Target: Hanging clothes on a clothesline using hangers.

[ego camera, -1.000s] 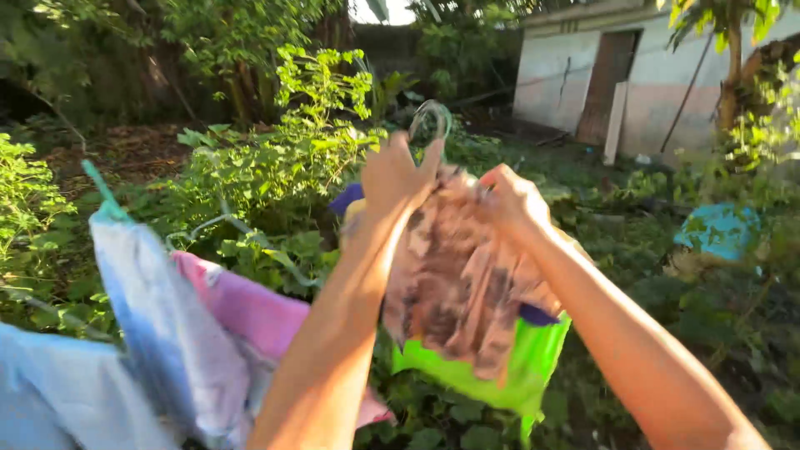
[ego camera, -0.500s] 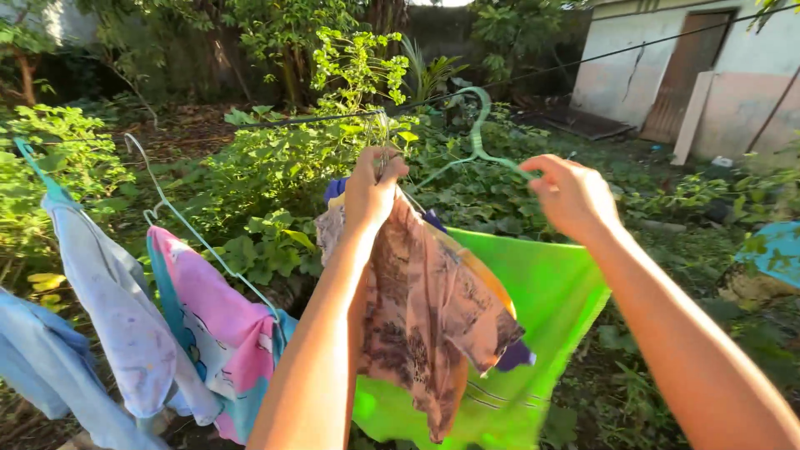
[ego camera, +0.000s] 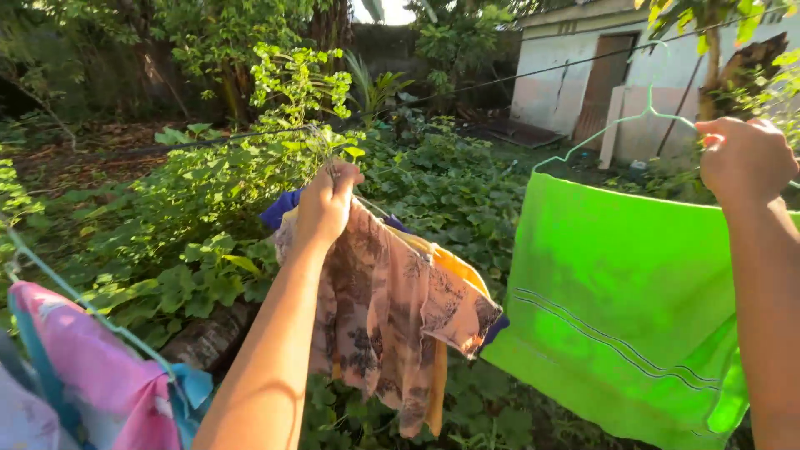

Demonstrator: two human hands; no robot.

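Head | left hand [ego camera: 327, 202] clenched on patterned shirt's [ego camera: 392, 308] hanger | right hand [ego camera: 744, 160] grips green cloth's [ego camera: 621, 308] hanger

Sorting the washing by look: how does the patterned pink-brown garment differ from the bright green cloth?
The patterned garment is pink-brown with dark blotches; the green cloth is plain bright green with thin stripe lines. The garment hangs bunched over yellow and blue pieces under the left hand; the cloth hangs flat, alone, by the right hand. Both hang on hangers.
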